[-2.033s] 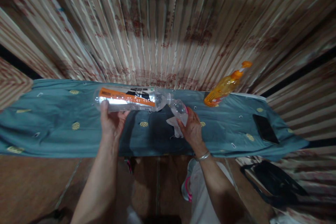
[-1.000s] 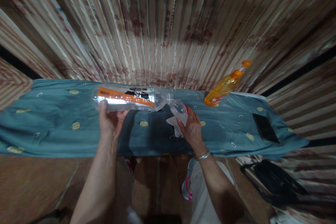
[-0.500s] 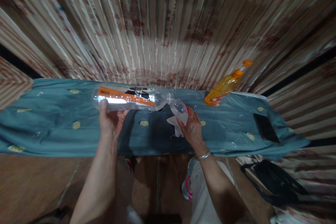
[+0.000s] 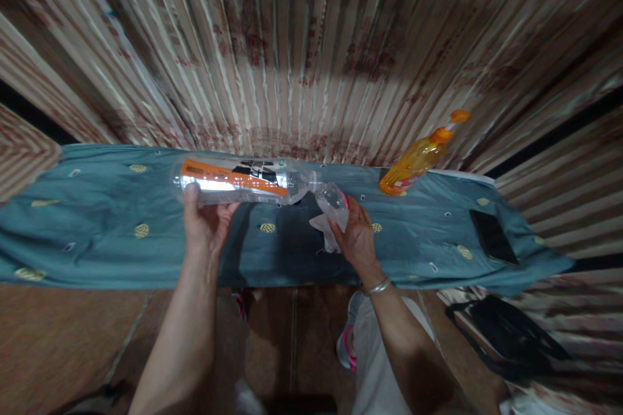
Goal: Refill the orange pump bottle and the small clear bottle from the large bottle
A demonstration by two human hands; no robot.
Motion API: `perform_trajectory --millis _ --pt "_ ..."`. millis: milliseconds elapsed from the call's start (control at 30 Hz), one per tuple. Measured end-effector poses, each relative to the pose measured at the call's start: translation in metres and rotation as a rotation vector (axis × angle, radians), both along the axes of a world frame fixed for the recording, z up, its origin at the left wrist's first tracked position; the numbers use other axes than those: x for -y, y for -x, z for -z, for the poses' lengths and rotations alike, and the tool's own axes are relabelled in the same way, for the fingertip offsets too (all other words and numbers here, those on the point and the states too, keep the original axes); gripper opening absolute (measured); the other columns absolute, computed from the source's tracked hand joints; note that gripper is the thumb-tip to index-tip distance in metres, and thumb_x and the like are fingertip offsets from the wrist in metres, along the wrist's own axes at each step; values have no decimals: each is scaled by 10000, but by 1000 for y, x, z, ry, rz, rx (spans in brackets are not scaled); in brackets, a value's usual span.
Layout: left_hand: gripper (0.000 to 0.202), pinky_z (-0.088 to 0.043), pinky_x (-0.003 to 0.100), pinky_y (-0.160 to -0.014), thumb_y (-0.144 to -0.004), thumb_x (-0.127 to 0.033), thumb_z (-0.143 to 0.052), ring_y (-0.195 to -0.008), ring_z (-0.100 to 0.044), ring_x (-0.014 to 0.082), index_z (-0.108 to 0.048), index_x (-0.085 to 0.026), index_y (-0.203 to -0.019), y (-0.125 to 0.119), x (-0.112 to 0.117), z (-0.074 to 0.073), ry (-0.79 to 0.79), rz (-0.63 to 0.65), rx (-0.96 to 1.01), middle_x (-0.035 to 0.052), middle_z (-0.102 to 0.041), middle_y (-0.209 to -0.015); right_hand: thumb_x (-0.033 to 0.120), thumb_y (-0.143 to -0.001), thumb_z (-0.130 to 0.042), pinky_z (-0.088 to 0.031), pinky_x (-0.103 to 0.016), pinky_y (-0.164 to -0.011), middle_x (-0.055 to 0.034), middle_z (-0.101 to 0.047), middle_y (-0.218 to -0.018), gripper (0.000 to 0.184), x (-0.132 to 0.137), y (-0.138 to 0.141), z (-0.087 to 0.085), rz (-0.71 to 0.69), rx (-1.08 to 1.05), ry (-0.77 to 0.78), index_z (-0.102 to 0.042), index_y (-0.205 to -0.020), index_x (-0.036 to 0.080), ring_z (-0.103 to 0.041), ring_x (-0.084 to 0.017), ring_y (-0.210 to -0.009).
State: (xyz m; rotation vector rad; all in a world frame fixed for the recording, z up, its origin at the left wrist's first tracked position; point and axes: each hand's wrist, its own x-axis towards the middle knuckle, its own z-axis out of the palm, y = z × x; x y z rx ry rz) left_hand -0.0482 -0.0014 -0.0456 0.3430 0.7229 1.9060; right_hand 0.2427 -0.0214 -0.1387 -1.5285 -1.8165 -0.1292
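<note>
My left hand [image 4: 207, 224] is wrapped round the base end of a large clear plastic bottle [image 4: 233, 181] with an orange, black and silver label. The bottle lies on its side in the air, neck to the right. In my right hand [image 4: 357, 233] is a small clear plastic bottle [image 4: 333, 200], tilted, with a pinkish-red part by my fingers. Its narrow end meets the mouth of the large bottle; whether liquid passes between them I cannot tell. A crumpled white tissue-like piece [image 4: 325, 231] shows just below my right fingers; whether I hold it is unclear.
A narrow table with a teal patterned cloth [image 4: 170, 253] spans in front of me. An orange pump bottle [image 4: 413, 162] stands at its back right, with a dark phone [image 4: 493, 237] nearer the right end. Pleated curtains [image 4: 292, 45] hang behind. A black bag [image 4: 506, 337] lies low at right.
Both hands and both bottles keep almost the same place. Only the view has shifted very slightly.
</note>
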Motion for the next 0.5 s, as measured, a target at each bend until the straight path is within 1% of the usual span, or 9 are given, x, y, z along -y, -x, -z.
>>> perform_trajectory --millis 100,233,400,500 --pt "232 -643 375 -902 -865 -365 -740 -954 -745 243 -709 -197 -1022 1 1 2 -11 10 -25 85 -780 -1013 466 -1011 -552 -545 -587 -1072 -272 -659 -1335 621 0 0 -1 -5 4 -5 -468 -1464 50 -637 -366 -1220" --pt "229 -637 401 -919 -904 -363 -694 -979 -740 248 -703 -186 -1048 0 2 -1 -11 15 -25 74 -780 -1011 465 -1006 -560 -555 -575 -1061 -276 -661 -1330 624 0 0 -1 -3 9 -17 -479 -1453 36 -641 -366 -1204" --pt "243 -628 393 -938 -908 -357 -675 -904 -744 225 -692 -168 -1060 -3 2 -3 4 -16 17 85 -780 -986 468 -1008 -551 -538 -591 -1079 -278 -650 -1353 635 0 0 0 -1 8 5 -463 -1474 45 -630 -371 -1233" --pt "249 -630 391 -936 -889 -379 -704 -949 -741 239 -695 -195 -1058 -2 1 -1 -5 -8 -3 76 -783 -989 463 -1004 -558 -537 -585 -1081 -279 -649 -1352 638 0 0 -1 -1 3 14 -460 -1474 43 -628 -371 -1236"
